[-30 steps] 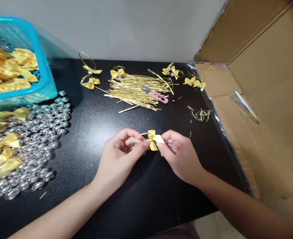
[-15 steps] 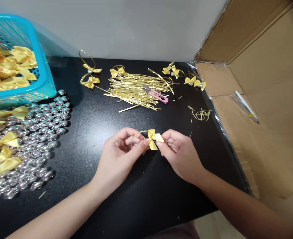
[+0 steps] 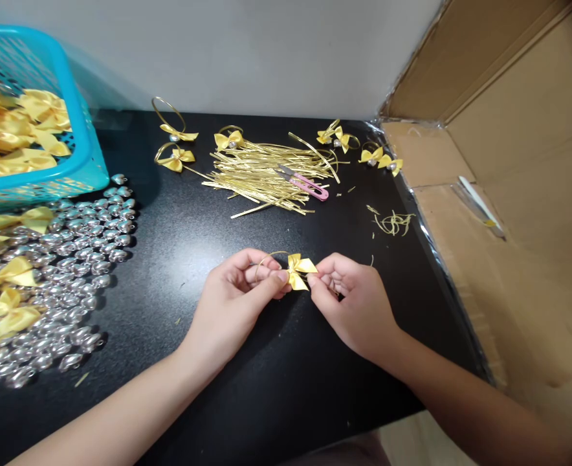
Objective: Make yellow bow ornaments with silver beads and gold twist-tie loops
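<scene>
A yellow satin bow [image 3: 297, 271] is between my two hands, low over the black table. My left hand [image 3: 240, 285] pinches the bow's left side between thumb and fingers. From there a thin gold twist tie [image 3: 265, 260] curves in a loop over the left fingers. On the other side, my right hand [image 3: 349, 294] is closed, its thumb and forefinger at the bow's right edge; whether they grip the ribbon or the tie's end is hard to see. Behind the hands lies a pile of gold twist ties [image 3: 261, 175], with pink thread snips [image 3: 308, 186] on top.
At left stands a blue basket [image 3: 79, 139] of yellow bows, with many silver heart-shaped beads [image 3: 79, 259] before it. Finished-looking bows on loops [image 3: 176, 158] line the back. Gold scraps [image 3: 393, 223] lie right. Cardboard [image 3: 523, 213] and a white-handled cutter [image 3: 480, 206] border the table.
The bow has turned and shifted slightly between my fingers. The right fingertips have moved a little along its right edge, and the gold loop sits a bit differently.
</scene>
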The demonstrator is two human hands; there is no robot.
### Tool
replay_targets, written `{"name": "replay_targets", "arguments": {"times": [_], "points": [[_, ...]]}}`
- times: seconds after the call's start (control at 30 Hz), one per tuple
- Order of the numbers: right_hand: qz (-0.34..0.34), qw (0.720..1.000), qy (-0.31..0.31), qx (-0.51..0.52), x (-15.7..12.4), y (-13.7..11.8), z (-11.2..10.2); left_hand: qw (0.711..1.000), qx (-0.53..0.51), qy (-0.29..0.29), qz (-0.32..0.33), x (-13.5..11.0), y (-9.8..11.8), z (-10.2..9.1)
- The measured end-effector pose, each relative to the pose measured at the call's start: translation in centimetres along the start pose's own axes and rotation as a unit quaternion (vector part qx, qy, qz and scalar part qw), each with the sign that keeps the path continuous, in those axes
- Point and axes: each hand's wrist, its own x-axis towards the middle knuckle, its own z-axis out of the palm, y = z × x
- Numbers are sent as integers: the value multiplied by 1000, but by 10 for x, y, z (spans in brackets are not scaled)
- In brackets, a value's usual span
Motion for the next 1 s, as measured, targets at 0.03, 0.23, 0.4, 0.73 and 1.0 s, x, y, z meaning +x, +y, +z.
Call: {"name": "replay_targets", "arguments": {"times": [0.03,0.23,0.4,0.73,1.0], "points": [[-4,1000,3,-9,0,0,0,1000,6,-2,5,0,0,0],[-11,1000,9,-14,0,2,1,1000,19,-10,21,0,-3,-2],[-12,1000,7,-8,1,1,0,999,26,-12,29,-2,-3,-2],[69,992,-41,97,2,0,0,999,33,-15,35,-1,-1,0],[76,993,-31,89,3,-2,0,1000,19,-16,19,0,-2,-1]]}}
